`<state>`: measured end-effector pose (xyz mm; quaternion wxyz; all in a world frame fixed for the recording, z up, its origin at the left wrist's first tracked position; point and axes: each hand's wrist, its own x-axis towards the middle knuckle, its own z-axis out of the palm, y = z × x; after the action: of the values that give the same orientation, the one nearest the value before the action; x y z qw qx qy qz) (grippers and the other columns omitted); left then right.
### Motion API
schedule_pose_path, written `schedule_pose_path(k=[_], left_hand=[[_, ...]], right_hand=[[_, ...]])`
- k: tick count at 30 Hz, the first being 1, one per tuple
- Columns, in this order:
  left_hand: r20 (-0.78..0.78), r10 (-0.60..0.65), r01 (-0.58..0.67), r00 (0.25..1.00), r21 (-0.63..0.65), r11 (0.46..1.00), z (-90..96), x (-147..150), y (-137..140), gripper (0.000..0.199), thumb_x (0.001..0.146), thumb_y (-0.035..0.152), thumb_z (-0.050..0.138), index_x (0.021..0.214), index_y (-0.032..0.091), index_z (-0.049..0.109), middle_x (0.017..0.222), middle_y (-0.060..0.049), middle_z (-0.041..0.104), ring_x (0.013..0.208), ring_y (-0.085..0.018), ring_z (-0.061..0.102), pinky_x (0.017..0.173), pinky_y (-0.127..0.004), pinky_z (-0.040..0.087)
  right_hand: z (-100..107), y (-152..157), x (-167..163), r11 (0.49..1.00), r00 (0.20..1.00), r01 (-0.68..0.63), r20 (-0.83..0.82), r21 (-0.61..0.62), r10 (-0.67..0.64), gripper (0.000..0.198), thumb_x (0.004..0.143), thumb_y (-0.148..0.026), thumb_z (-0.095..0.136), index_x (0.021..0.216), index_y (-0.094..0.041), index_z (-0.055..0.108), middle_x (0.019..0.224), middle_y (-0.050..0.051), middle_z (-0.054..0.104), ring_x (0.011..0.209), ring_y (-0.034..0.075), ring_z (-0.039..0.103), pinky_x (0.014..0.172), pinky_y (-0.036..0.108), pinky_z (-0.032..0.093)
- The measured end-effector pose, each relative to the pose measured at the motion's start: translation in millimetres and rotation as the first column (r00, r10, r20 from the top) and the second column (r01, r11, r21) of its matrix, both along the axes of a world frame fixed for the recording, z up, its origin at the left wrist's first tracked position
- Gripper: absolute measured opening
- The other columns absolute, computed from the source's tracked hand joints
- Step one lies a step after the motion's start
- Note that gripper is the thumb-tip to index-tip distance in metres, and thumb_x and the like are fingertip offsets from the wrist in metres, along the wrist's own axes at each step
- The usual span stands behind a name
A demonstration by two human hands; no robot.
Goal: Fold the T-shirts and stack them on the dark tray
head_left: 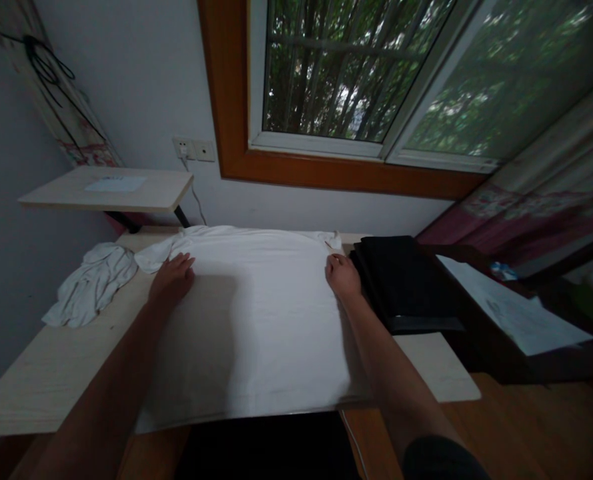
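A white T-shirt (276, 313) lies spread over the table, its lower edge reaching the table's front. Sleeve-like folds bunch at its far left and far right corners. On its upper left edge rests my left hand (175, 275), the visible fingers stretched out over the cloth. My right hand (344, 275) is at the upper right edge, its fingers curled in on the fabric there. The palm sides of both hands are hidden. Just left of the shirt is a crumpled white cloth (94, 283).
A wooden table (41, 373) carries a raised shelf (66, 190) with a paper sheet on it. Flat black items (409, 280) are stacked right of the shirt. Farther right a large sheet (511, 310) lies on a dark surface. The wall and window (326, 87) stand behind.
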<state>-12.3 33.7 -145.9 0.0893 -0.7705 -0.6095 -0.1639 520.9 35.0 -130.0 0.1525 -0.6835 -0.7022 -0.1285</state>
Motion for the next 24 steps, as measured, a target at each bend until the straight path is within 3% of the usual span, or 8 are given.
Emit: schedule_pose_path(k=[8,12,17,21,24], left_hand=[[-0.023,-0.021,0.021,0.999,-0.032,0.999,0.8,-17.2,-48.0,0.049,0.096,0.029,0.039,0.137,0.016,0.062,0.147,-0.014,0.061,0.141,-0.029,0.053,0.125,-0.053,0.031],[-0.034,-0.018,0.017,0.999,-0.032,0.999,5.3,-3.0,-59.0,0.047,0.097,0.030,0.039,0.136,0.018,0.063,0.147,-0.013,0.060,0.140,-0.029,0.053,0.124,-0.056,0.030],[0.006,-0.074,0.074,0.997,-0.051,0.996,11.8,69.3,-63.8,0.047,0.099,0.031,0.040,0.139,0.018,0.062,0.156,-0.014,0.052,0.146,-0.034,0.045,0.121,-0.061,0.032],[0.071,-0.197,0.198,0.978,-0.013,0.980,14.2,140.8,-58.4,0.051,0.098,0.031,0.044,0.148,0.025,0.055,0.156,-0.012,0.051,0.148,-0.033,0.044,0.120,-0.061,0.035],[0.112,-0.206,0.206,0.972,0.011,0.979,12.5,167.1,-54.1,0.057,0.097,0.035,0.050,0.153,0.025,0.049,0.155,-0.015,0.052,0.146,-0.037,0.046,0.118,-0.063,0.035]], right_hand=[[-2.9,-54.5,8.4,1.000,1.000,-0.021,0.006,0.016,0.021,0.039,0.099,-0.018,0.043,0.129,-0.015,0.068,0.134,0.013,0.067,0.115,0.029,0.057,0.105,0.039,0.042],[-1.6,-71.1,1.6,0.999,0.999,-0.039,-0.006,0.019,0.039,0.045,0.098,-0.016,0.042,0.138,-0.012,0.062,0.142,0.016,0.062,0.126,0.030,0.055,0.112,0.041,0.040],[1.8,-66.6,-60.9,0.997,0.990,-0.077,-0.118,0.032,0.080,0.050,0.102,-0.021,0.036,0.148,-0.005,0.050,0.155,0.022,0.049,0.143,0.032,0.045,0.120,0.048,0.033],[-0.9,-54.2,-139.7,0.975,0.942,-0.219,-0.253,0.029,0.219,0.053,0.105,-0.030,0.037,0.155,-0.012,0.042,0.161,0.016,0.043,0.150,0.032,0.038,0.122,0.052,0.032],[-5.7,-49.2,-173.5,0.966,0.926,-0.258,-0.292,-0.021,0.241,0.053,0.105,-0.035,0.040,0.153,-0.014,0.045,0.162,0.015,0.042,0.151,0.031,0.036,0.123,0.052,0.030]])
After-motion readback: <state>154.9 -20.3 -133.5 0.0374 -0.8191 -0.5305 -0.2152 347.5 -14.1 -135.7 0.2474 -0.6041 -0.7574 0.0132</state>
